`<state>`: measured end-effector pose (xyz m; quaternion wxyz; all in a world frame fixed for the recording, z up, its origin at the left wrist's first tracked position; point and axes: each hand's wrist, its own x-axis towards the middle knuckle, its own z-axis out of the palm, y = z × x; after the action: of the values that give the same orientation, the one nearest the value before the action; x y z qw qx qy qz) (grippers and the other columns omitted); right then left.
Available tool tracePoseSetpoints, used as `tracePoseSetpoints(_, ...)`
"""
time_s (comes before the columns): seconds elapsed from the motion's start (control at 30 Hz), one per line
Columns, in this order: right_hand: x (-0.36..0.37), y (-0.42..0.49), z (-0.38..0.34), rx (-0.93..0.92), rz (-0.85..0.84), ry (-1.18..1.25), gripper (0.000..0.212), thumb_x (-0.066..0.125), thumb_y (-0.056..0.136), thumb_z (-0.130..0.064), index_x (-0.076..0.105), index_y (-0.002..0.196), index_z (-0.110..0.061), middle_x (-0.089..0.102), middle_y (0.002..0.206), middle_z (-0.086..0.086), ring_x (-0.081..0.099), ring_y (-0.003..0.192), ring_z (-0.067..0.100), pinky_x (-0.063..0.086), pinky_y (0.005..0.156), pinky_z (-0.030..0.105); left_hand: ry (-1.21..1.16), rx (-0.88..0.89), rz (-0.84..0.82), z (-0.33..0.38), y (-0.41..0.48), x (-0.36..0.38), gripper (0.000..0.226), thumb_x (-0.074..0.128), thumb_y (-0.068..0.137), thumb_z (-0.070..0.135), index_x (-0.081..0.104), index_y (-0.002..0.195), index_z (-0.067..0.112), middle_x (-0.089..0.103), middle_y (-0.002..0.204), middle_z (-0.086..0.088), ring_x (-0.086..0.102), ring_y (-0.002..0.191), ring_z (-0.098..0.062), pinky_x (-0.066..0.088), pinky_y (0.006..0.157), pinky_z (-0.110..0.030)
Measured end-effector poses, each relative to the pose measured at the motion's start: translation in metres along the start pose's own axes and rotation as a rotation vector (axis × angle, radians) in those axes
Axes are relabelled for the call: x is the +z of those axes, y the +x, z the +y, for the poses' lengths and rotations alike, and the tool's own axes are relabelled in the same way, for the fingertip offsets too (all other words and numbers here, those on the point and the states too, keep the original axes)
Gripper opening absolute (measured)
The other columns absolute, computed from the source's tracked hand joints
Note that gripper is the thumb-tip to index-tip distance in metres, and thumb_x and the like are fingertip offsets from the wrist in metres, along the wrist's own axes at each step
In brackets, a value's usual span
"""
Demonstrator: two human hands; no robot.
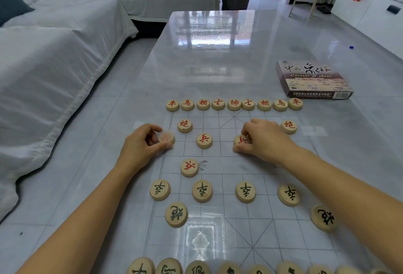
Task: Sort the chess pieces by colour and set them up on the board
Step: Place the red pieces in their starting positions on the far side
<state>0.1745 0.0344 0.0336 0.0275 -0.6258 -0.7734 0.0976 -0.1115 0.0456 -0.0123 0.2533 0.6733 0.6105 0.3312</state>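
pinching blurred red piece [167, 137] between left fingers [151, 129], red soldier piece [239, 140] gripped under right fingers [248, 129]

Glossy pale grey table [218, 56], reflecting window light. Clear grid-lined board [239, 164] lies flat on it under both hands: left hand [141, 145] at board's left edge, right hand [263, 138] over its right half. Round wooden pieces [204, 140] sit on board around hands. Closed box [314, 82] marked "Chinese chess" lies flat on tabletop beyond right hand, to its right.
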Motion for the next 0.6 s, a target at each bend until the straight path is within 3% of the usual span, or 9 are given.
tracePoseSetpoints(0.13,0.009,0.007,-0.003,0.008,0.094,-0.028,0.051,0.057,0.080,-0.056,0.056,0.107,-0.014,0.057,0.107,0.005,0.050,0.099,0.022,0.035,0.087,0.033,0.013,0.009,-0.010,-0.001,0.000,0.000,0.042,0.078,0.067,0.029,0.057,0.103,0.022,0.055,0.078,0.000,0.048,0.067,-0.013,0.039,0.060,-0.020)
tracePoseSetpoints(0.27,0.007,0.001,0.005,-0.005,0.057,0.036,0.061,0.058,0.081,-0.054,0.045,0.130,-0.021,0.050,0.123,0.003,0.045,0.114,0.022,0.032,0.095,0.034,0.077,0.047,-0.015,-0.002,0.001,0.000,0.045,0.078,0.067,0.030,0.058,0.108,0.023,0.052,0.079,0.004,0.048,0.069,-0.011,0.037,0.060,-0.018)
tracePoseSetpoints(0.4,0.008,0.000,0.006,-0.029,0.090,0.051,0.047,0.059,0.084,-0.046,0.051,0.123,-0.020,0.051,0.118,0.002,0.045,0.109,0.019,0.031,0.092,0.032,0.114,0.068,-0.008,-0.002,0.001,0.000,0.040,0.076,0.069,0.028,0.061,0.106,0.021,0.050,0.077,0.006,0.048,0.069,-0.010,0.036,0.060,-0.018)
tracePoseSetpoints(0.6,0.011,-0.001,0.007,-0.035,0.071,0.049,0.045,0.058,0.085,-0.044,0.050,0.122,-0.020,0.051,0.117,0.001,0.045,0.110,0.019,0.031,0.093,0.034,0.132,0.069,0.002,-0.002,0.002,0.001,0.038,0.077,0.069,0.029,0.061,0.103,0.020,0.051,0.077,0.006,0.048,0.069,-0.009,0.036,0.060,-0.018)
